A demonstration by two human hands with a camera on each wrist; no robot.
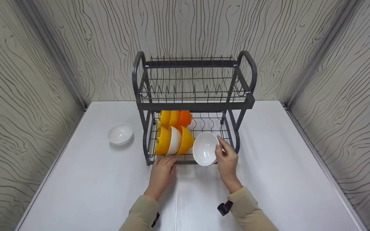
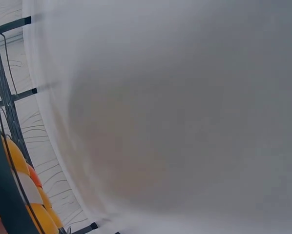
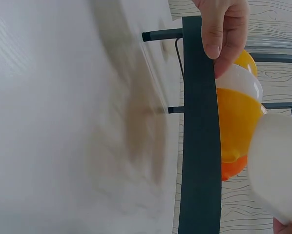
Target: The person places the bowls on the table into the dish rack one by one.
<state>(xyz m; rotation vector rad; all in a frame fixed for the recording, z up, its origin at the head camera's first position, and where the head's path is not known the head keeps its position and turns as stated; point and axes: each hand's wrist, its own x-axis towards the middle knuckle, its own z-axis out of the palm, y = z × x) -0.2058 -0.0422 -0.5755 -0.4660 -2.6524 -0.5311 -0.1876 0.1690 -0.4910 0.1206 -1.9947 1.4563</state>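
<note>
My right hand pinches the right side of a white bowl between thumb and fingers. The bowl is tilted with its inside toward the head camera, at the front of the rack's lower tier. In the right wrist view its pale outside shows. My left hand grips the front rail of the dark dish rack, thumb on the near face and fingers over the edge. Just behind that hand, a front row stands on edge: a yellow bowl, a white one and another yellow bowl.
Farther back on the lower tier stand two yellow bowls and an orange bowl. The wire upper tier overhangs them. Another white bowl sits on the white table, left of the rack. Wood-patterned walls surround the table.
</note>
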